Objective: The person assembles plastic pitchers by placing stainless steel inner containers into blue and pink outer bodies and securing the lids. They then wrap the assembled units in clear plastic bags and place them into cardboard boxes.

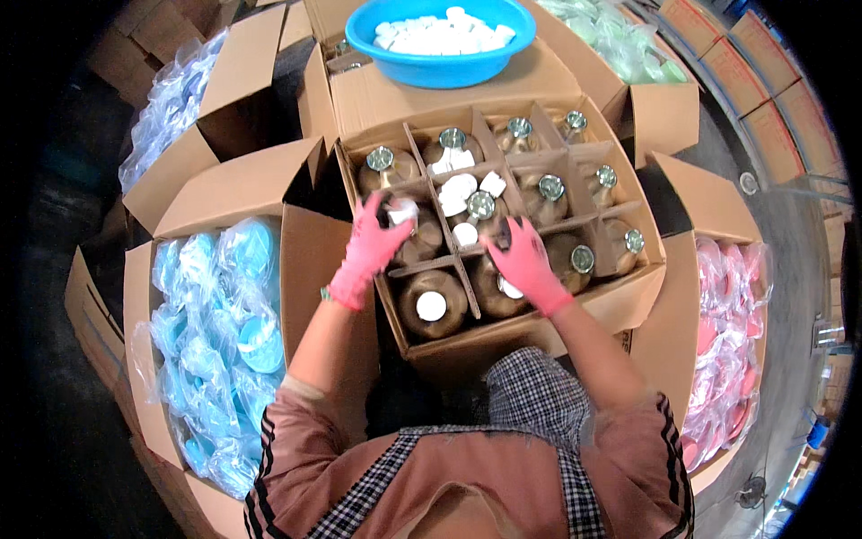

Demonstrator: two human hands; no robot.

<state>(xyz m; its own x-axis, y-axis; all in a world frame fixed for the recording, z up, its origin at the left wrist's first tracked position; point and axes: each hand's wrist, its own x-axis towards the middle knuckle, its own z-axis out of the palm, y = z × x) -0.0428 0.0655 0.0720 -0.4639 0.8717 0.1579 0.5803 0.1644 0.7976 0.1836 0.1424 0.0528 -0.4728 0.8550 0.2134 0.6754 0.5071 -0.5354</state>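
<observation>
Checked apron (530,395) nearest | left hand (373,242) pinches white cap (403,211) over bottle | right hand (525,260) spread flat on bottle (498,286) | risk: cap slips into divider (458,260) gap, loose caps (458,190) scatter

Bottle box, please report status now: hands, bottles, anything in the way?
Left hand and right hand on bottle tops in divided carton. Some bottles carry white caps, others foil-sealed. Loose caps lie on the dividers. Nothing blocking.

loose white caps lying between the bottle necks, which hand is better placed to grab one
Right, probably: the right hand sits beside a loose white cap, while the left hand is already on a bottle top.
</observation>
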